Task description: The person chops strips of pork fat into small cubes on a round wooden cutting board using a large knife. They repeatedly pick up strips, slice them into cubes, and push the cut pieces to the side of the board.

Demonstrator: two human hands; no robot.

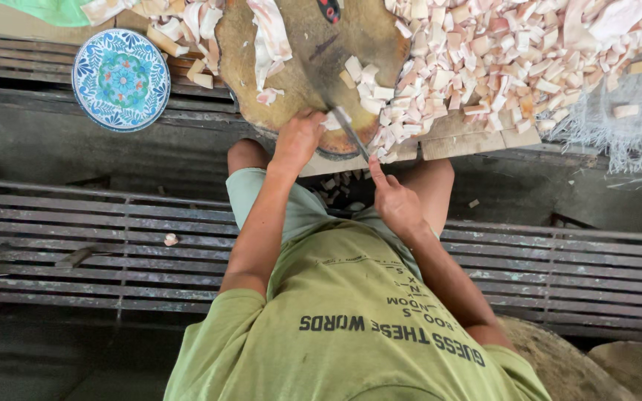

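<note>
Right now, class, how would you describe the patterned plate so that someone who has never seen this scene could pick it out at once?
Start at the round brown wooden chopping block near the top middle, heaped about with pale cut chunks. Look left along the dark slatted bench to the upper left corner. There lies the round blue and white plate with a floral pattern, the only bright, patterned, empty dish in view.

chopping block (302, 70): round wood, worn, stained, matt
knife (352, 134): metal blade, dull grey
cut pieces (484, 67): pale, moist, faintly glossy
plate (121, 79): glazed, shiny, patterned
bench (113, 245): metal slats, rusty, rough
shirt (351, 327): soft matt cloth
</note>
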